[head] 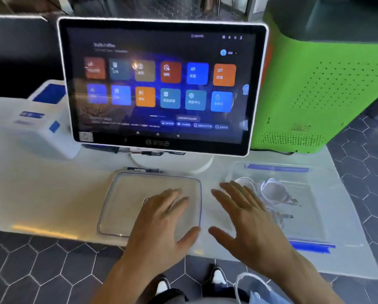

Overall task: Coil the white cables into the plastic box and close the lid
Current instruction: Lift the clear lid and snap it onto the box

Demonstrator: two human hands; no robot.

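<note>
cables (271,191) already lie coiled inside the box (315,216), white loops in its left half, a couple of plug ends showing toward the middle. box is clear plastic with blue latches at the far and near edges, on the counter (41,194) right of centre. lid (122,205) is off, flat on the counter just left of the box, clear with a blue rim, in front of the screen (159,84) stand.

left hand (161,220) is flat over the right part of the lid, fingers straight and spread, gripping nothing; whether the palm touches the lid or hangs just above it, can't tell. right hand (247,218) is likewise spread and released, fingers straight, over the box's left edge and the gap between box and lid, holding nothing. frame is motion-blurred, so fine contact is unclear.

step, as i judge it: coiling looks done, lid step is starting. lid not yet picked up.

next move calls for: take the lid by its edges, probably both hands, lift, carry right, square it over the box rim, lower it, then press down and snap the blue latches. watch for: cable loops or plug ends sticking above the rim and catching under the lid; clear lid on clear box makes alignment hard to see.

also here: white printer (43,128) far left, green cabinet (315,88) behind the box.
</note>
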